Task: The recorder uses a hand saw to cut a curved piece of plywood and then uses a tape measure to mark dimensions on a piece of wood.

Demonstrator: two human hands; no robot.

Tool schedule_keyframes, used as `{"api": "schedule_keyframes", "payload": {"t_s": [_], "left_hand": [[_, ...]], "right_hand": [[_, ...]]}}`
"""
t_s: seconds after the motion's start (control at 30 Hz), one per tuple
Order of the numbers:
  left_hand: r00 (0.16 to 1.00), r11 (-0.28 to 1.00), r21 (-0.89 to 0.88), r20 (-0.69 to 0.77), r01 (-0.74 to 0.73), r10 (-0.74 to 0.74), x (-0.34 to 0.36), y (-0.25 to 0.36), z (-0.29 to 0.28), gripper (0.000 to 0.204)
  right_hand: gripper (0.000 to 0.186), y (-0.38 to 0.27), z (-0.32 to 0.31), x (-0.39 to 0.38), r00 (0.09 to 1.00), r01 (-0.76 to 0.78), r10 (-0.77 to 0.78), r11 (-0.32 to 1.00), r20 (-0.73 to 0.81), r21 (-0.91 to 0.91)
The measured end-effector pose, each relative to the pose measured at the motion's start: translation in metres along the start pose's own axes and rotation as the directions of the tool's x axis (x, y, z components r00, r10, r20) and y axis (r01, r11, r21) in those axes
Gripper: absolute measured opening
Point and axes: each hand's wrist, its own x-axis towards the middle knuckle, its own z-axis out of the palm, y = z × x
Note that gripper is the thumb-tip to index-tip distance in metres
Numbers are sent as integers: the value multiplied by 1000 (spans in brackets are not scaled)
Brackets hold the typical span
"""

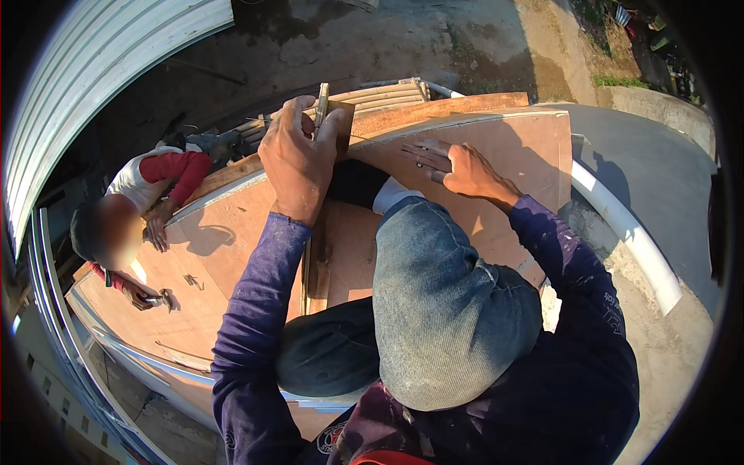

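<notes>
My left hand is raised over the boards, its thumb and fingers closed round a narrow wooden strip that stands up between them. A brown board face shows just beside that strip; whether the two are one piece, I cannot tell. To the right, my right hand rests with fingers stretched out on a reddish plywood sheet. Between my arms, my knee in faded denim hides part of the plywood.
At the left another person leans over the plywood, one hand by a hammer. Small metal pieces lie nearby. Bamboo poles and a timber plank run along the far edge. A white pipe curves along the right. Corrugated sheeting overhangs the upper left.
</notes>
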Motion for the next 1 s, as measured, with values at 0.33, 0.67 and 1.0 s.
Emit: {"api": "schedule_keyframes", "payload": {"t_s": [0.33, 0.67, 1.0], "left_hand": [[970, 979, -88, 144, -184, 195, -31, -19, -9, 34], [966, 893, 369, 125, -258, 227, -31, -15, -11, 42], [991, 911, 389, 50, -134, 125, -38, -21, -7, 84]], "right_hand": [[49, -42, -2, -24, 945, 292, -233, 919, -231, 266], [57, -94, -61, -69, 933, 297, -258, 945, -249, 134], [60, -94, -134, -208, 987, 51, -37, 995, -155, 90]]}}
